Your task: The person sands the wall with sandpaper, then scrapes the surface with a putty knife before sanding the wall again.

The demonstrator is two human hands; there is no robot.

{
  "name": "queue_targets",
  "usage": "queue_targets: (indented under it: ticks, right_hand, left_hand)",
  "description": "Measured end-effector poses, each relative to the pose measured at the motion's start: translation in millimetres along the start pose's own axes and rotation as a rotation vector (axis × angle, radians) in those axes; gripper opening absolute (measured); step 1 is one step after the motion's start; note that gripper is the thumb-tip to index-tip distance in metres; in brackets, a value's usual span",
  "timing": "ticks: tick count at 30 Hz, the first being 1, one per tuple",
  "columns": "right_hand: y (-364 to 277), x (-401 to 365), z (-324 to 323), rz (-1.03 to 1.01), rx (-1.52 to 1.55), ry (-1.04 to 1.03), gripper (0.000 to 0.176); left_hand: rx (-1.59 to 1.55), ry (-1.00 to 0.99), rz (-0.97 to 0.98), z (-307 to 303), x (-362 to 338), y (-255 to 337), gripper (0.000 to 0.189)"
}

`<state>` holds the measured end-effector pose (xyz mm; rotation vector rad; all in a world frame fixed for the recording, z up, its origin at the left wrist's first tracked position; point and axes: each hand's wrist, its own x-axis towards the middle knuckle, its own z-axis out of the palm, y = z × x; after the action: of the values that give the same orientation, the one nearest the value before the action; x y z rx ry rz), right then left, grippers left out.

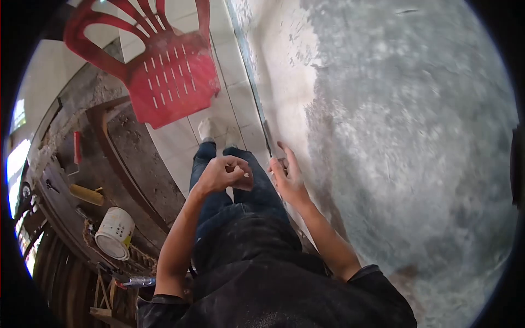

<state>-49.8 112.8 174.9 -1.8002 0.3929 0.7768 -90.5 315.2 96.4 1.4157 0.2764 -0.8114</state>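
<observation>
A brown sheet [245, 182] is pinched in the closed fingers of the left hand [220, 175], above the jeans [262, 192]. The right hand [292, 186], near the wall [404, 136] at right, is held with fingers parted, nothing seen gripped.

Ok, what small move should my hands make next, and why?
Perhaps bring your right hand across to steady the thin, flat, brownish piece: only your left hand appears to grip it, while the right, fingers spread near the patchy grey-and-white wall, holds nothing that I can make out.
</observation>
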Motion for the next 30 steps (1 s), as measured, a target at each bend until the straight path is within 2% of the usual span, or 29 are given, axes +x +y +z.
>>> queue_targets:
  ticks: [4, 5, 8, 9, 11, 13, 14, 19, 22, 23, 26, 28, 30]
  right_hand:
    - [-36, -26, 7, -0.115, -0.048, -0.147, 0.050]
    - [-50, -32, 8, -0.127, -0.092, -0.158, 0.042]
    - [-59, -38, 5, -0.413, -0.238, -0.190, 0.038]
    - [-68, -44, 6, -0.443, -0.174, -0.188, 0.035]
    - [-81, -52, 0, -0.484, -0.144, -0.165, 0.035]
    - [-87, -60, -8, -0.506, -0.105, -0.130, 0.036]
    - [-94, -69, -14, -0.419, -0.035, -0.107, 0.036]
    - [-69, -100, -55, -0.465, 0.028, 0.019, 0.034]
    - [-41, -124, -91, -0.424, -0.129, 0.029, 0.035]
    - [-35, -134, -103, -0.395, -0.220, 0.038, 0.036]
    - [-23, -156, -125, -0.347, -0.418, 0.053, 0.038]
    - [-22, -161, -130, -0.370, -0.462, 0.046, 0.039]
    - [-21, -155, -124, -0.402, -0.362, 0.087, 0.039]
  left_hand:
    - [0.019, 0.046, 0.033, -4, -32, 34, 0.035]
    - [0.053, 0.037, 0.081, -6, -39, 44, 0.032]
    - [0.054, 0.079, 0.118, -5, -51, 67, 0.030]
    - [0.059, 0.168, 0.235, 0, -52, 69, 0.024]
    - [0.168, 0.348, 0.255, 5, -55, 79, 0.027]
    - [0.201, 0.491, 0.305, 11, -59, 81, 0.031]
    - [0.207, 0.520, 0.294, 11, -66, 81, 0.030]
    - [0.180, 0.630, 0.266, 3, -89, 86, 0.025]
    - [-0.090, 0.588, 0.373, 2, -105, 83, 0.023]
    - [0.013, 0.599, 0.397, -1, -114, 87, 0.021]
    - [0.133, 0.556, 0.220, -16, -143, 88, 0.018]
    - [0.069, 0.592, 0.321, -12, -162, 95, 0.017]
    - [0.044, 0.627, 0.359, -9, -184, 97, 0.016]
